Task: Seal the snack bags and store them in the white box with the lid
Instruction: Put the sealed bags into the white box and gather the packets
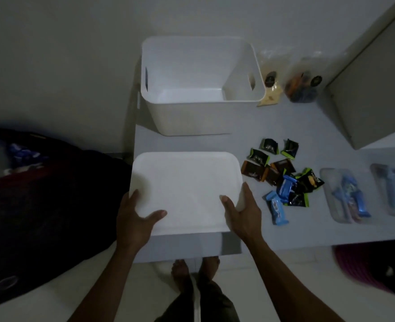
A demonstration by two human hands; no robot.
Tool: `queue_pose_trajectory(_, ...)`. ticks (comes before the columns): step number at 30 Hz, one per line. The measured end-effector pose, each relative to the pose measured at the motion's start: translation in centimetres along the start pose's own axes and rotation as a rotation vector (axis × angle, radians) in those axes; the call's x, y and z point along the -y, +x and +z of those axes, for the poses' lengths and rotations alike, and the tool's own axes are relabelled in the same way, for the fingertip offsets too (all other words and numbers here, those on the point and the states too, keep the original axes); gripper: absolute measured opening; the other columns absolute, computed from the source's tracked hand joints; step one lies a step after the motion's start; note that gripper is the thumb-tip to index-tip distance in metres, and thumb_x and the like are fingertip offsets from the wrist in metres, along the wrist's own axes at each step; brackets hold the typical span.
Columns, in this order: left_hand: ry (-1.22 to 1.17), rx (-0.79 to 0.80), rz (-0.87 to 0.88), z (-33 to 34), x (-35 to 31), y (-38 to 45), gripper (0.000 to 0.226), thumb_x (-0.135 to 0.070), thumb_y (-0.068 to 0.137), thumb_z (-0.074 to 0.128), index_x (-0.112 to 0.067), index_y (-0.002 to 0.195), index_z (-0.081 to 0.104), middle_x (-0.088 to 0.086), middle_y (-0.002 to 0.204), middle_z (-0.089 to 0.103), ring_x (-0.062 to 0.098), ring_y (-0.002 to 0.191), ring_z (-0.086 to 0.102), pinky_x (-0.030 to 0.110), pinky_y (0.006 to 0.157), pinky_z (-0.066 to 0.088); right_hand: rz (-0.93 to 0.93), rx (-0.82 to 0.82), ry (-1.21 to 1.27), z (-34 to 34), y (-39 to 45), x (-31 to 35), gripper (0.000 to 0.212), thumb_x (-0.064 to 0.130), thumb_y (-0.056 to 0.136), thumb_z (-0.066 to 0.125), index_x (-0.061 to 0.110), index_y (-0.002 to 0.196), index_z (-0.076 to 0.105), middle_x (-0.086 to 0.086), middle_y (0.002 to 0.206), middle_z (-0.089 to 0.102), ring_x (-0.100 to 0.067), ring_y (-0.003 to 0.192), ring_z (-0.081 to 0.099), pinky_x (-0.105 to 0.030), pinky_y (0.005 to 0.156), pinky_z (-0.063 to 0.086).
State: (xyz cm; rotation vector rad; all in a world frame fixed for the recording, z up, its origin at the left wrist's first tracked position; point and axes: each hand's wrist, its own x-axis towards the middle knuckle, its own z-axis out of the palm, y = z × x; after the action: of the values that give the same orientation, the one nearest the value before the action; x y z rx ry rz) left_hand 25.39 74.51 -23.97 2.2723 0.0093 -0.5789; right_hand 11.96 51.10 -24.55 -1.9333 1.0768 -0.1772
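The white box (191,117) stands open and empty at the back of the white table (308,126). In front of it I hold the white lid (187,182) flat, near the table's front edge. My left hand (136,217) grips its left front corner, thumb on top. My right hand (243,212) grips the right front corner the same way. A loose heap of small snack packets (282,177), black, brown, green and blue, lies to the right of the lid. Two clear bags with blue snacks (347,196) (393,189) lie flat further right.
Two more clear bags, one with pale contents (270,89) and one with dark and orange contents (303,87), stand right of the box. A grey cabinet (373,89) rises at the back right. A dark bedcover (40,194) lies left of the table. My bare feet (194,273) are below.
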Motion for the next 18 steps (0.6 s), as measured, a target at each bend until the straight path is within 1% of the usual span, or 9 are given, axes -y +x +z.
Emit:
queue_pose_trajectory(2, 0.055, -0.005, 0.002, 1.0, 0.6, 0.5, 0.11, -0.049, 0.064, 0.087, -0.014, 0.153, 0.032, 0.008, 0.16, 0.028, 0.026, 0.143, 0.033, 0.04, 0.117, 0.029, 0.013, -0.03, -0.046, 0.7, 0.4, -1.3, 0.094, 0.067, 0.08, 0.059, 0.014, 0.152, 0.031, -0.004, 0.149, 0.047, -0.022, 0.135, 0.046, -0.034, 0.11, 0.037)
queue_pose_trajectory(4, 0.098, -0.022, 0.017, 1.7, 1.0, 0.5, 0.113, -0.052, 0.064, 0.086, -0.014, 0.154, 0.03, 0.009, 0.16, 0.025, 0.028, 0.144, 0.031, 0.042, 0.117, 0.03, 0.001, -0.052, -0.08, 1.0, 0.6, -1.9, 0.09, 0.064, 0.082, 0.059, 0.012, 0.151, 0.033, -0.007, 0.149, 0.047, -0.024, 0.137, 0.043, -0.04, 0.114, 0.034)
queue_pose_trajectory(6, 0.118, -0.04, 0.024, 2.3, 1.3, 0.5, 0.115, -0.053, 0.064, 0.086, -0.014, 0.155, 0.026, 0.009, 0.162, 0.022, 0.028, 0.146, 0.027, 0.045, 0.118, 0.029, -0.005, -0.054, -0.103, 1.3, 0.8, -2.5, 0.088, 0.065, 0.085, 0.057, 0.013, 0.151, 0.032, -0.007, 0.151, 0.044, -0.025, 0.14, 0.04, -0.051, 0.115, 0.032)
queue_pose_trajectory(7, 0.12, -0.046, 0.026, 2.5, 1.4, 0.5, 0.116, -0.053, 0.065, 0.086, -0.014, 0.155, 0.024, 0.009, 0.162, 0.02, 0.028, 0.146, 0.026, 0.046, 0.119, 0.027, -0.004, -0.05, -0.112, 1.3, 0.8, -2.6, 0.088, 0.065, 0.086, 0.056, 0.013, 0.151, 0.03, -0.008, 0.152, 0.043, -0.025, 0.141, 0.038, -0.054, 0.114, 0.032)
queue_pose_trajectory(10, 0.135, -0.065, 0.033, 3.0, 1.6, 0.5, 0.117, -0.052, 0.066, 0.085, -0.012, 0.156, 0.02, 0.01, 0.163, 0.017, 0.028, 0.148, 0.021, 0.045, 0.12, 0.024, -0.013, -0.046, -0.126, 1.6, 0.9, -3.1, 0.086, 0.06, 0.089, 0.056, 0.012, 0.154, 0.026, -0.01, 0.157, 0.035, -0.025, 0.146, 0.03, -0.053, 0.119, 0.024)
queue_pose_trajectory(12, 0.153, -0.068, 0.023, 3.3, 1.5, 0.4, 0.116, -0.052, 0.069, 0.083, -0.011, 0.157, 0.018, 0.01, 0.164, 0.014, 0.027, 0.15, 0.016, 0.042, 0.122, 0.019, -0.021, -0.043, -0.146, 1.7, 0.9, -3.2, 0.084, 0.055, 0.092, 0.058, 0.012, 0.155, 0.023, -0.011, 0.16, 0.03, -0.024, 0.148, 0.025, -0.048, 0.122, 0.015)
queue_pose_trajectory(14, 0.17, -0.069, 0.013, 3.6, 1.4, 0.4, 0.115, -0.053, 0.071, 0.081, -0.011, 0.157, 0.016, 0.009, 0.164, 0.01, 0.026, 0.15, 0.013, 0.04, 0.122, 0.016, -0.015, -0.034, -0.16, 1.7, 1.0, -3.3, 0.083, 0.054, 0.093, 0.056, 0.013, 0.155, 0.021, -0.011, 0.161, 0.025, -0.023, 0.15, 0.02, -0.042, 0.121, 0.01)
queue_pose_trajectory(16, 0.18, -0.075, 0.02, 3.8, 1.5, 0.4, 0.115, -0.054, 0.072, 0.08, -0.011, 0.157, 0.015, 0.01, 0.164, 0.009, 0.026, 0.151, 0.011, 0.04, 0.122, 0.014, -0.015, -0.02, -0.179, 1.8, 1.1, -3.5, 0.084, 0.059, 0.092, 0.051, 0.014, 0.155, 0.019, -0.01, 0.162, 0.022, -0.022, 0.15, 0.017, -0.042, 0.12, 0.008)
queue_pose_trajectory(18, 0.2, -0.077, 0.025, 4.0, 1.7, 0.4, 0.116, -0.055, 0.072, 0.079, -0.011, 0.157, 0.014, 0.01, 0.165, 0.007, 0.026, 0.151, 0.008, 0.041, 0.123, 0.013, -0.04, 0.0, -0.236, 2.1, 1.1, -3.7, 0.084, 0.061, 0.09, 0.044, 0.014, 0.155, 0.019, -0.008, 0.163, 0.021, -0.021, 0.151, 0.013, -0.046, 0.121, 0.009)
